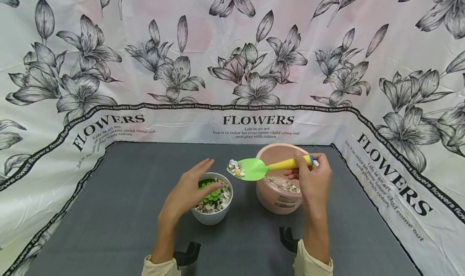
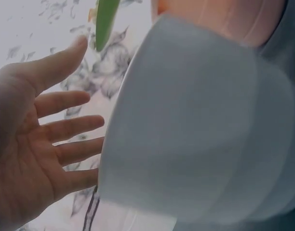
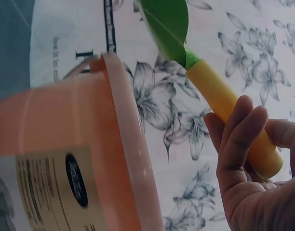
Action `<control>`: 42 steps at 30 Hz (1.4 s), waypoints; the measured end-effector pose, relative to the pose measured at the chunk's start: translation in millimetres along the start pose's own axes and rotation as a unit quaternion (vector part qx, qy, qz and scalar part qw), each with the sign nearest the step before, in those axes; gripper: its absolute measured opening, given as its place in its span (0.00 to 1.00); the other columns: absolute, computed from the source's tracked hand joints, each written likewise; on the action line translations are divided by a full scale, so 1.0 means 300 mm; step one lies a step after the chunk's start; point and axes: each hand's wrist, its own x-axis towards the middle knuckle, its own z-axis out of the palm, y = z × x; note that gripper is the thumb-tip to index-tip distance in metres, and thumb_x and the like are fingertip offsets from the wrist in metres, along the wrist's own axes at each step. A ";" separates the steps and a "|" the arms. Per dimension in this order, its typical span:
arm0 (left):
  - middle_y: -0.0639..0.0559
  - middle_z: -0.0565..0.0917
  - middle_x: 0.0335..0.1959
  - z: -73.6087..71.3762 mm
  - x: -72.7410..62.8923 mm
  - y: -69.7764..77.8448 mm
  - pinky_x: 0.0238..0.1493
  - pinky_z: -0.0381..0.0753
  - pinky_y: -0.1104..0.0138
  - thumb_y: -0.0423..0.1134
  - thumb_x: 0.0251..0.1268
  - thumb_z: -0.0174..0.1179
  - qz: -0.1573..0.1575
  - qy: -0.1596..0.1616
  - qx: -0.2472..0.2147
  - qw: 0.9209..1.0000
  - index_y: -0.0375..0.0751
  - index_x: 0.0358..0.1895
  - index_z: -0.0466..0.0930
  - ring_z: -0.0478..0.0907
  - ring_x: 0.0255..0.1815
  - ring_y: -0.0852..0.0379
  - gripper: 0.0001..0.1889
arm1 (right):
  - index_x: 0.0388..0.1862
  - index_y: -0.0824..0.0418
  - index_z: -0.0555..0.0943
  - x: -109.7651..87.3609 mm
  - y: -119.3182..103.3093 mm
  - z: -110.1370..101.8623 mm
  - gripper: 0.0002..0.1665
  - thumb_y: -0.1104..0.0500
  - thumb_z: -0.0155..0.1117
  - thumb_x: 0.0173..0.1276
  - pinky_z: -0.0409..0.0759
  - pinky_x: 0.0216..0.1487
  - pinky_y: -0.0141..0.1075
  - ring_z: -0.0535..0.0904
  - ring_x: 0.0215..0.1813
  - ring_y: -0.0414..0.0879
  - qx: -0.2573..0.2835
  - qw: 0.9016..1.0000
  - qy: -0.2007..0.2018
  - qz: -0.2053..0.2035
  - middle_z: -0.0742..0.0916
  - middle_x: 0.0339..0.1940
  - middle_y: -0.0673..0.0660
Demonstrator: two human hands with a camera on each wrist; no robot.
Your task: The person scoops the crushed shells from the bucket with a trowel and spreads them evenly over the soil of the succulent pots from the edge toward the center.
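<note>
While the right hand (image 1: 315, 175) grips the green trowel (image 1: 255, 169) by its yellow handle (image 1: 285, 164), roughly level, likely so the pebbles (image 1: 236, 169) stay on, the left hand (image 1: 187, 192), empty, fingers spread, hovers by the white succulent pot (image 1: 212, 219) near the pink bucket (image 1: 266, 198) on the table (image 1: 120, 211).

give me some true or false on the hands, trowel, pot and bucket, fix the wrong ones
1. The right hand grips the trowel by its yellow handle. True.
2. The trowel carries nothing. False: pebbles lie on its green blade.
3. The white pot holds a green plant. True.
4. In the head view, the pink bucket stands right of the white pot. True.
5. The left hand is clenched. False: the left hand has spread fingers.
</note>
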 end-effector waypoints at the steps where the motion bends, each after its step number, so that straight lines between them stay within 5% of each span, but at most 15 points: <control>1: 0.45 0.61 0.85 -0.007 -0.004 -0.012 0.78 0.66 0.37 0.55 0.71 0.67 -0.001 -0.001 0.003 1.000 0.50 0.83 0.60 0.58 0.86 0.39 0.42 | 0.41 0.63 0.71 -0.002 0.000 0.007 0.11 0.61 0.65 0.76 0.84 0.21 0.30 0.84 0.16 0.41 0.000 1.000 -0.006 0.001 0.88 0.24 0.46; 7: 0.42 0.59 0.85 -0.039 -0.030 -0.097 0.77 0.64 0.33 0.58 0.68 0.69 -0.032 -0.023 -0.001 0.999 0.50 0.85 0.55 0.56 0.86 0.35 0.48 | 0.44 0.65 0.69 -0.018 0.003 0.047 0.13 0.60 0.64 0.78 0.86 0.25 0.29 0.85 0.17 0.41 -0.017 0.999 -0.040 0.000 0.87 0.24 0.46; 12: 0.37 0.58 0.85 -0.064 -0.051 -0.160 0.74 0.68 0.33 0.59 0.60 0.75 -0.070 -0.090 -0.002 0.994 0.51 0.87 0.46 0.59 0.83 0.31 0.59 | 0.45 0.67 0.71 -0.032 0.015 0.080 0.12 0.61 0.63 0.78 0.87 0.26 0.30 0.86 0.18 0.40 -0.034 0.998 -0.061 -0.008 0.87 0.24 0.47; 20: 0.29 0.53 0.85 -0.070 -0.058 -0.224 0.69 0.72 0.32 0.60 0.44 0.83 -0.049 -0.151 -0.040 0.986 0.52 0.88 0.33 0.61 0.79 0.21 0.75 | 0.48 0.68 0.71 -0.056 0.045 0.139 0.14 0.59 0.63 0.79 0.88 0.28 0.30 0.86 0.19 0.40 -0.049 0.994 -0.091 0.016 0.87 0.26 0.54; 31: 0.34 0.67 0.78 -0.037 -0.041 -0.261 0.67 0.75 0.45 0.41 0.38 0.89 -0.034 -0.148 -0.136 0.979 0.42 0.83 0.51 0.71 0.74 0.35 0.67 | 0.45 0.66 0.72 -0.105 0.088 0.220 0.17 0.55 0.68 0.76 0.88 0.27 0.35 0.87 0.20 0.45 -0.087 0.983 -0.160 0.013 0.89 0.30 0.69; 36: 0.36 0.68 0.75 -0.028 -0.031 -0.266 0.69 0.74 0.49 0.37 0.35 0.90 -0.028 -0.140 -0.165 0.976 0.39 0.79 0.55 0.71 0.72 0.40 0.64 | 0.50 0.63 0.73 -0.142 0.072 0.256 0.18 0.52 0.69 0.76 0.86 0.27 0.33 0.86 0.21 0.43 -0.137 0.968 -0.205 -0.040 0.90 0.28 0.67; 42: 0.35 0.68 0.72 -0.025 -0.027 -0.274 0.68 0.74 0.49 0.44 0.30 0.92 -0.008 -0.138 -0.169 0.976 0.36 0.79 0.54 0.71 0.68 0.43 0.69 | 0.48 0.61 0.72 -0.173 0.031 0.276 0.17 0.55 0.70 0.74 0.83 0.29 0.31 0.86 0.25 0.42 -0.198 0.930 -0.259 -0.167 0.88 0.26 0.56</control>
